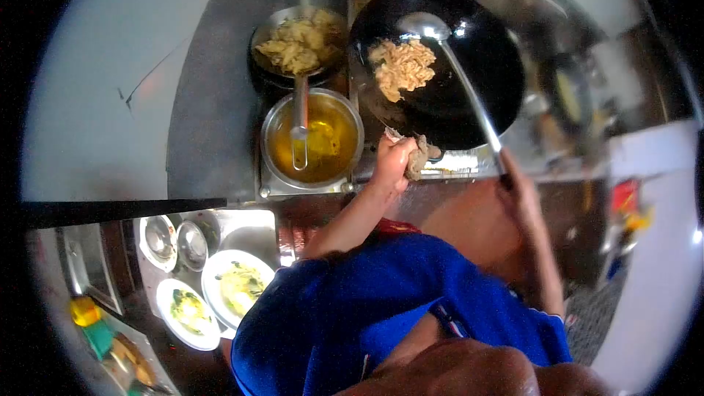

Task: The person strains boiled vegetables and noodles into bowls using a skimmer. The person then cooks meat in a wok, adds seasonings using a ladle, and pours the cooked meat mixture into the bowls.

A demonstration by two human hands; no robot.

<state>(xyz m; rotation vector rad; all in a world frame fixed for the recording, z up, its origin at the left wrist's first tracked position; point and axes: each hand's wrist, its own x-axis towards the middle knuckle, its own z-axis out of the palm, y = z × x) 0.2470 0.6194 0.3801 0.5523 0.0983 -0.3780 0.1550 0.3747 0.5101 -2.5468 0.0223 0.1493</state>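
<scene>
A large black wok (469, 95) sits on the stove with sliced, pale brown meat (405, 67) gathered on its left side. My left hand (396, 158) is closed around a greyish cloth (418, 159) at the wok's near rim, where the handle beneath is mostly hidden. In my right hand (519, 187), slightly blurred, is the dark grip end of a long metal ladle (469, 92). The ladle's bowl rests inside the wok, just beyond the meat.
Left of the wok, a metal pot of yellow oil (271, 139) stands in front of a strainer holding fried-looking pieces (297, 42). Two white dishes of food, one a bowl (253, 260), are at lower left beside smaller bowls (192, 244). Blurred items line the right counter.
</scene>
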